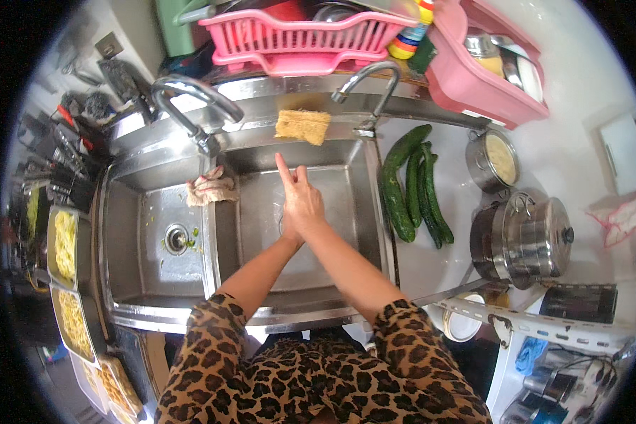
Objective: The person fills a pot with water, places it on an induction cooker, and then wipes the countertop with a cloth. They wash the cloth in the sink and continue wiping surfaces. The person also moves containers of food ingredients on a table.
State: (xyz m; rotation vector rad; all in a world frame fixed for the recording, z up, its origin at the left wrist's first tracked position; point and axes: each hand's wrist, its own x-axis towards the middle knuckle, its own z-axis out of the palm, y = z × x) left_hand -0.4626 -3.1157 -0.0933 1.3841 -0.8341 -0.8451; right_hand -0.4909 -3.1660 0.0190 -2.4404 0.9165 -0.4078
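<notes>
My right hand [306, 204] lies across my left hand [290, 231], palms pressed together above the right basin [331, 259] of a stainless steel double sink. One finger points forward; whose it is I cannot tell. Most of the left hand is hidden beneath the right, and no object shows between them. Ahead, a yellow scouring sponge [303, 126] rests on the sink's back ledge. A crumpled cloth [212, 187] drapes over the divider to the left. Curved chrome faucets [196, 98] [373, 85] stand behind the basins, with no water seen running.
Several long green cucumbers [400, 185] lie right of the sink, near a small metal pot [490, 159] and lidded steel pots [530, 238]. Green scraps dot the left basin [153, 228]. Trays of shredded food [66, 246] line the left side. A pink dish rack [307, 40] stands behind.
</notes>
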